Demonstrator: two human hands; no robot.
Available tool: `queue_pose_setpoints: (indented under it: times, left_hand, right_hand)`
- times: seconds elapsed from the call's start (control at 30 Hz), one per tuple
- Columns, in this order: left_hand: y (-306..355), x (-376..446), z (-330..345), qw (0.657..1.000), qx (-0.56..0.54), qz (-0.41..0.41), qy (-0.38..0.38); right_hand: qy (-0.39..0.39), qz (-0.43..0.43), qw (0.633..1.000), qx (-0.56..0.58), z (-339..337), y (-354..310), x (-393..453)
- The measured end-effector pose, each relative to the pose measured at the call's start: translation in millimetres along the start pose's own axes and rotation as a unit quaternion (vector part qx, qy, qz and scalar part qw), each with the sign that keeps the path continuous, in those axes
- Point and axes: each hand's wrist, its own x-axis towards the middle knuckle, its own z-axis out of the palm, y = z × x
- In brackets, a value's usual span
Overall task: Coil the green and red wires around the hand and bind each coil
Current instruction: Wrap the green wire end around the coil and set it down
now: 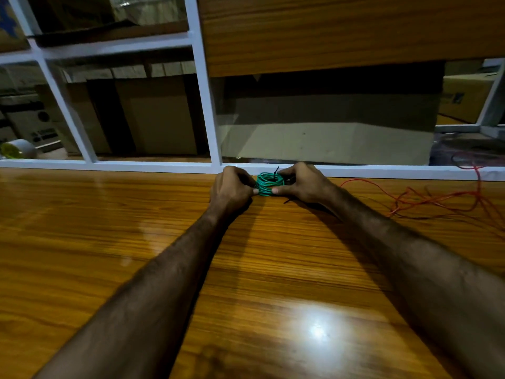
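Both hands, left (232,187) and right (297,183), grip green wire coil (269,184) between them

The small coil of thin green wire (269,184) is a bright teal green, with a short black tie end (276,170) sticking up from it. The loose thin red wire (426,199) lies in an orange-red tangle. The glossy wooden worktop (136,242) is amber brown with darker streaked grain. The painted window frame (203,91) is white. The roll of tape (17,149) shows yellow and silvery grey.
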Motion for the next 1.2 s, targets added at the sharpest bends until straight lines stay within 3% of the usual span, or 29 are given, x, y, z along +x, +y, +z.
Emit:
queue_pose_setpoints:
  times: [0.3, 0.47, 0.6, 1.0, 1.13, 1.2]
  left_hand:
    - [2, 19, -1, 0.996, -0.036, 0.007, -0.086]
    - [7, 9, -11, 0.985, 0.068, 0.144, -0.065]
    - [3, 7, -9, 0.974, 0.137, 0.178, -0.042]
    - [6, -5, -19, 0.86, 0.379, 0.333, -0.072]
    - [8, -15, -23, 0.862, 0.386, 0.319, -0.08]
    - [7, -19, -22, 0.886, 0.354, 0.29, -0.071]
  right_hand:
    - [-0.004, 0.001, 1.0, 0.01, 4, 13, 13]
    - [-0.011, -0.002, 1.0, 0.003, 3, 11, 10]
    - [-0.009, -0.015, 1.0, -0.018, 4, 12, 7]
    - [0.026, -0.019, 0.99, -0.135, 9, 4, -9]
    - [0.022, 0.002, 0.992, -0.126, 10, -2, -13]
    - [0.029, 0.014, 0.995, -0.098, 11, -4, -17]
